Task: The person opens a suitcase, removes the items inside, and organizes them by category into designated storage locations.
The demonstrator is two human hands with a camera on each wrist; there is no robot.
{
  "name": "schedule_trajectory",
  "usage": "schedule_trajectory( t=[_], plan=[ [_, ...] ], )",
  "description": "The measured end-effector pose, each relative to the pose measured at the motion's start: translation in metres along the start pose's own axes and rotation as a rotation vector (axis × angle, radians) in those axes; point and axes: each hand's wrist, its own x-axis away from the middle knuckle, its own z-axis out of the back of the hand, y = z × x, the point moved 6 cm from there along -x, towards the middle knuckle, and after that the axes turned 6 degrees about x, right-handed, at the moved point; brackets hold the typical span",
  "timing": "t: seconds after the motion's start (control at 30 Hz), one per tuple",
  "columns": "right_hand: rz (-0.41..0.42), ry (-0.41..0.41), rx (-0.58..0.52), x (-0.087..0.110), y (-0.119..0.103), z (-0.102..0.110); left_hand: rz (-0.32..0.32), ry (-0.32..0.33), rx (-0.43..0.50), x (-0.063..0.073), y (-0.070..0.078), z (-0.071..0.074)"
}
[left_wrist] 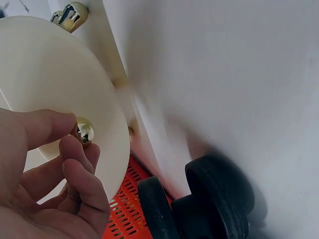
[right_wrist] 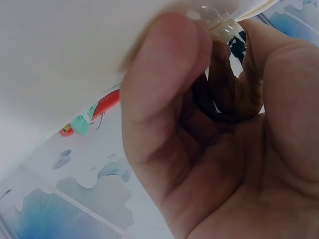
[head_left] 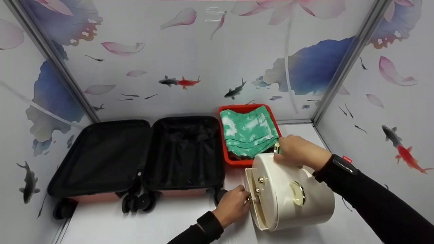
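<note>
A cream storage box (head_left: 305, 206) with a rounded front stands at the right, its drawer side facing left. One drawer (head_left: 255, 210) is pulled partly out. My left hand (head_left: 234, 205) pinches a round gold knob (left_wrist: 84, 130) on that drawer between thumb and fingers. My right hand (head_left: 300, 150) curls around a gold-trimmed handle (head_left: 277, 148) at the box's upper edge; in the right wrist view the fingers (right_wrist: 169, 74) hide most of it. Another gold-trimmed handle (head_left: 299, 193) shows on the box's side. The drawer's inside is mostly hidden.
An open suitcase (head_left: 184, 152) with black lining and a pink shell lies to the left, its wheels (head_left: 145, 202) near my left hand. Behind the box sits a red basket (head_left: 234, 162) holding folded green-and-white cloth (head_left: 251, 130). Patterned wall panels (head_left: 203, 51) enclose the table.
</note>
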Motion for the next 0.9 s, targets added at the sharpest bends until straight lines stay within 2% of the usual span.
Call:
schedule_trajectory(
  t=[0.2, 0.47, 0.77, 0.9],
  plan=[
    [0.011, 0.011, -0.002, -0.002, 0.0, 0.0, -0.002, 0.007, 0.009, -0.001, 0.001, -0.002],
    [0.023, 0.034, 0.031, -0.002, 0.0, 0.0, -0.082, 0.061, -0.021, -0.004, 0.009, -0.002],
    [-0.004, 0.011, -0.027, 0.001, 0.003, 0.0, -0.109, 0.09, -0.031, -0.008, 0.014, -0.008],
    [-0.001, -0.002, -0.093, 0.003, 0.007, 0.0, -0.106, 0.096, -0.042, -0.012, 0.016, -0.009]
  ],
)
